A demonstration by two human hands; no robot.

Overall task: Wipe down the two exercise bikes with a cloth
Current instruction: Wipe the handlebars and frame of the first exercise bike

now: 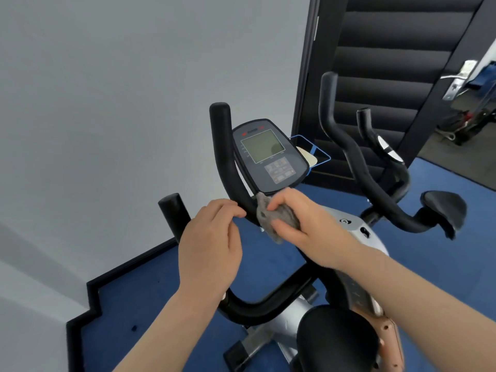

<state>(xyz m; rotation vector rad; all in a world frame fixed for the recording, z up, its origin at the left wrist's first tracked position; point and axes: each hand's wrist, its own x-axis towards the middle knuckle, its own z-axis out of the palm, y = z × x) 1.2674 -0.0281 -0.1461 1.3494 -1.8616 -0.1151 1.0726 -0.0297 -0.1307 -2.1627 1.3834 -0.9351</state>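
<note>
Both hands work the near exercise bike (pixel 316 296): right hand (pixel 303 224) clutches a grey cloth (pixel 271 218) against the handlebar (pixel 230 167) under the console (pixel 268 154), left hand (pixel 212 237), loosely curled, steadying the bar, apparently holding nothing. Second bike (pixel 375 183) stands beside, seemingly untouched.

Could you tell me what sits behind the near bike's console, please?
Behind the console, a blue-edged tray holding a pale flat item shows. The console covers the rest.
</note>
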